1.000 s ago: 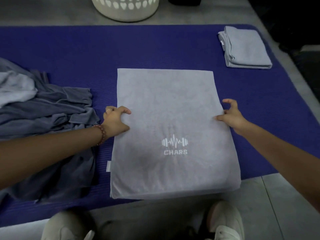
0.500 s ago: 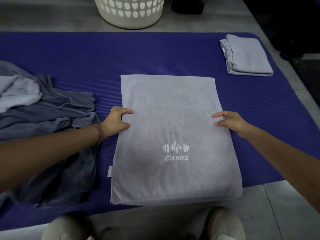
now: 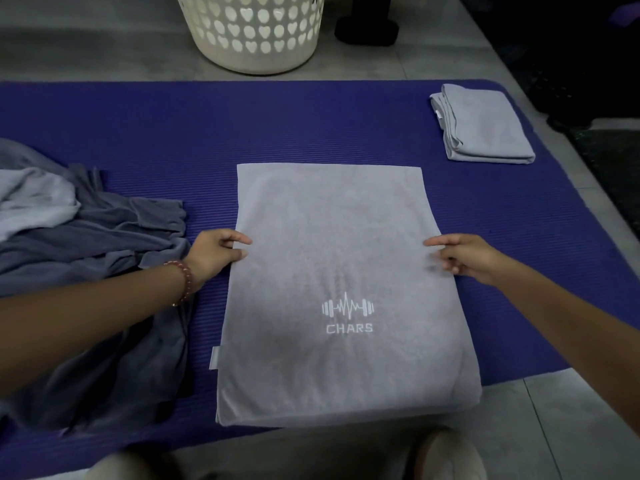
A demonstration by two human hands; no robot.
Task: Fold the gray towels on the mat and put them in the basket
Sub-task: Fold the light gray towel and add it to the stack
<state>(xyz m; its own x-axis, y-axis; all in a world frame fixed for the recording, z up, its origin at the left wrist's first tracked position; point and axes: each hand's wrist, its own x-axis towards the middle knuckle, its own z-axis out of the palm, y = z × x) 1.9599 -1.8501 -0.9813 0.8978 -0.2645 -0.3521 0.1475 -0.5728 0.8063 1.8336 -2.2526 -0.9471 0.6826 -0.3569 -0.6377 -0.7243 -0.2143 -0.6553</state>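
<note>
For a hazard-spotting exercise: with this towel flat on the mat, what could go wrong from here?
The towel's near edge overhangs the mat onto the floor, so it may pick up dirt.
The left hand and right hand touch only its side edges; the layers could slip and fold crooked.
The left forearm crosses the pile and may drag it.

— Where's the towel point(image 3: 332, 237)?
— Flat on the mat point(image 3: 173, 133) before me, logo point(image 3: 348, 313) toward six o'clock. My left hand point(image 3: 214, 252) touches its nine o'clock edge, my right hand point(image 3: 467, 256) its three o'clock edge.
— And the rest?
— Folded towel point(image 3: 485, 126) at two o'clock, heap point(image 3: 97, 244) at nine, basket point(image 3: 256, 32) at twelve.
</note>
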